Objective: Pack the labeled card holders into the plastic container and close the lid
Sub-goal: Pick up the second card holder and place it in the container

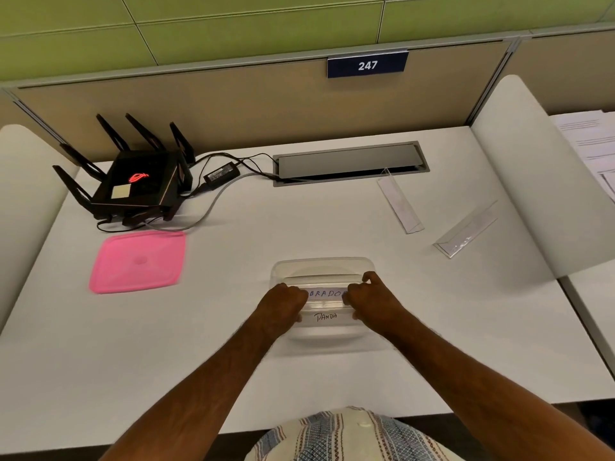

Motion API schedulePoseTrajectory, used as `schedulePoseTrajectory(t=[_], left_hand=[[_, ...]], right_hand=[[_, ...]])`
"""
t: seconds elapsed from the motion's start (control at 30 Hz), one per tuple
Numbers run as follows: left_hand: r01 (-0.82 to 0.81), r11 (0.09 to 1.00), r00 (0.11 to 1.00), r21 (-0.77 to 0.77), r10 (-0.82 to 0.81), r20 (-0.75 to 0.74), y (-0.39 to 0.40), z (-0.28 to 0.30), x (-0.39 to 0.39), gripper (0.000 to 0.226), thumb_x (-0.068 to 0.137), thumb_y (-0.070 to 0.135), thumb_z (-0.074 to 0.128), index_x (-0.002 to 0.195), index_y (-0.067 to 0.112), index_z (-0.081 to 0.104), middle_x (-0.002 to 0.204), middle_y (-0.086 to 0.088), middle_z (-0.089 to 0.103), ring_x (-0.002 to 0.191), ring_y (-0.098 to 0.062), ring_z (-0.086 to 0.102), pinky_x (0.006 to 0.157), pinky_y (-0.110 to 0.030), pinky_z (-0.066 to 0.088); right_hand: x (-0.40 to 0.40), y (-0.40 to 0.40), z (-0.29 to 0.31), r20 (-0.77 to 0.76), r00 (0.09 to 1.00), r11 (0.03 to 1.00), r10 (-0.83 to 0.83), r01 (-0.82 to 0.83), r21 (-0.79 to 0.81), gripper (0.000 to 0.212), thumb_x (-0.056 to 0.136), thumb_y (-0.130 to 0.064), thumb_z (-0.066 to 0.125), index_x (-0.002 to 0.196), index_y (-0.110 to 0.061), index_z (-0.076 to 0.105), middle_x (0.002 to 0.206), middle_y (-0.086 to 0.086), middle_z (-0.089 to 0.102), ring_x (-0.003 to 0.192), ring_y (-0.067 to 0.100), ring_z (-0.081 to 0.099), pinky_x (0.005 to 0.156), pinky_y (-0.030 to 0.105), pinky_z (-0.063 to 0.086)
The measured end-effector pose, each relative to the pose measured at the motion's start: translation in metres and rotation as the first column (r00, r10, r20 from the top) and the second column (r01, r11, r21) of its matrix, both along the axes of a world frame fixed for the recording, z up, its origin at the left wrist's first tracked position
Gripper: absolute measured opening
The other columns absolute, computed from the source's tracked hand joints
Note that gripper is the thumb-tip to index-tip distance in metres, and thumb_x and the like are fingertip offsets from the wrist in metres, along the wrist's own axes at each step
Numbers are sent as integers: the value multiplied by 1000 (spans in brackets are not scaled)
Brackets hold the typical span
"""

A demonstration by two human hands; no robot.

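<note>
A clear plastic container [324, 266] sits on the white desk in front of me. Inside it lie card holders: one labelled "PANDA" [326, 317] nearest me and one reading "BRADO" [325, 293] behind it. My left hand [283, 306] and my right hand [372, 299] grip the two ends of the "BRADO" holder inside the container. Two more clear card holders lie on the desk at the right, one [399, 204] near the cable slot and one [467, 229] further right. The pink lid [138, 262] lies flat on the desk to the left.
A black router [133, 181] with antennas, its power brick [221, 174] and cables occupy the back left. A grey cable slot [349, 163] runs along the back. White side dividers [532, 181] flank the desk. Papers [592, 141] lie at the far right.
</note>
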State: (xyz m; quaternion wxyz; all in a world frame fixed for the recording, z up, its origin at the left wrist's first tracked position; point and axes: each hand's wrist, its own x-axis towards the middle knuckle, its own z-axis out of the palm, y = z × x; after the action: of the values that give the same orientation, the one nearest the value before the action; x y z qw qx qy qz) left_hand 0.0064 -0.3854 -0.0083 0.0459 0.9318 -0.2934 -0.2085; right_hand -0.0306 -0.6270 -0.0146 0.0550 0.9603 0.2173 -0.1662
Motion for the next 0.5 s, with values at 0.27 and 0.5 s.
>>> schedulePoseTrajectory(t=[0.27,0.5], left_hand=[[17,993,1000,117,-19,18,-9,-3,4,35,87,16,72,120,10,61,124,-11,67,113,-32,60,90,-36,49],[32,999,988,31,-37,151,-25,10,16,36,89,37,73,117,16,62,116,-3,69,104,-28,62,95,-32,38]], right_hand=[[-1,0,-3,29,998,998,48,-46,-45,27,94,-19,61,120,-11,62,116,10,67,109,31,61,115,43,24],[2,-6,6,117,991,972,-69,40,232,32,92,-45,66,116,-24,69,111,-3,70,109,21,61,108,39,20]])
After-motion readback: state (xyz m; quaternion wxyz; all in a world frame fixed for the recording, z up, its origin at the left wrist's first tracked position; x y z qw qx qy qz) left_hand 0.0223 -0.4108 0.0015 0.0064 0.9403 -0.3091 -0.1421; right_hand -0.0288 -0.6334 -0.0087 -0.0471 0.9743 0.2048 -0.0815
